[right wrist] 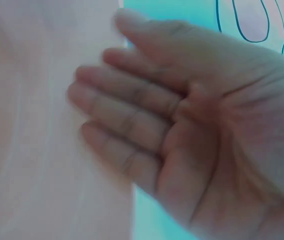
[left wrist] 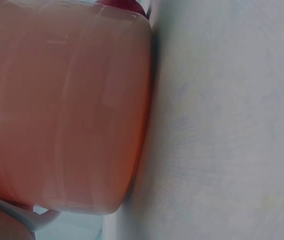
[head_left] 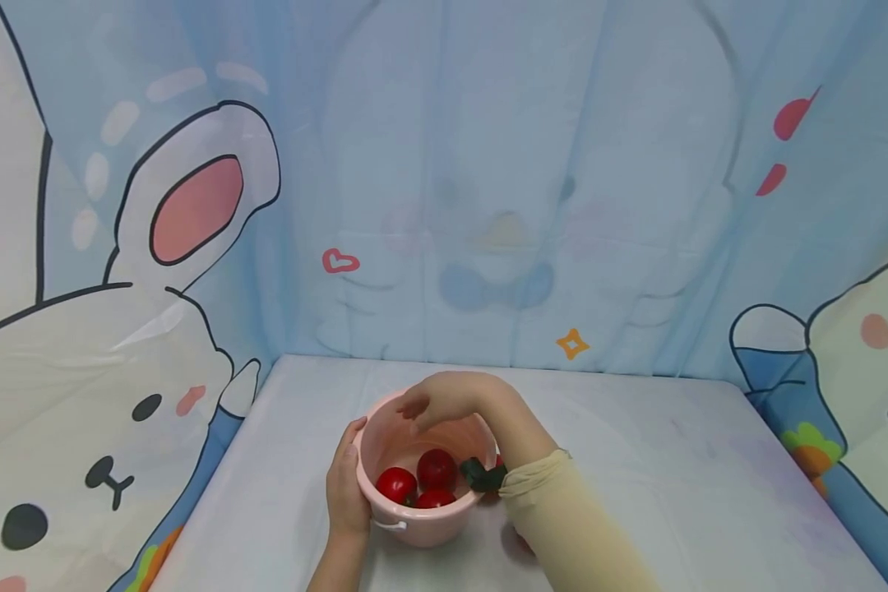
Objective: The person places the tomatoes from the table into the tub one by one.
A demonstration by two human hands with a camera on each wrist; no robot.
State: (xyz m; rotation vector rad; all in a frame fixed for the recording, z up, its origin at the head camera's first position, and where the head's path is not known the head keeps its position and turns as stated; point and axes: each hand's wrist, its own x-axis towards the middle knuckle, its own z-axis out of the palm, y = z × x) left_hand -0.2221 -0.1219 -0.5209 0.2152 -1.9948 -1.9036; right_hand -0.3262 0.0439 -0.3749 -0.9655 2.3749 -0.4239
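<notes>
A pink bucket (head_left: 385, 436) stands on the pale table, holding three red round fruits (head_left: 435, 469). My left hand (head_left: 346, 485) grips the bucket's left wall, thumb at the rim; in the left wrist view the bucket wall (left wrist: 67, 110) fills the frame. My right hand (head_left: 444, 399) hovers over the bucket's far rim, fingers relaxed and empty; the right wrist view shows its open palm (right wrist: 182, 120) above the bucket's pink inside (right wrist: 37, 150). A black wrist strap (head_left: 481, 474) sits at the right forearm.
The table (head_left: 673, 493) is covered in pale cloth. A blue cartoon curtain (head_left: 488, 205) with rabbit figures closes it in at the back and both sides. The bucket's white handle (head_left: 388, 524) hangs down its near side.
</notes>
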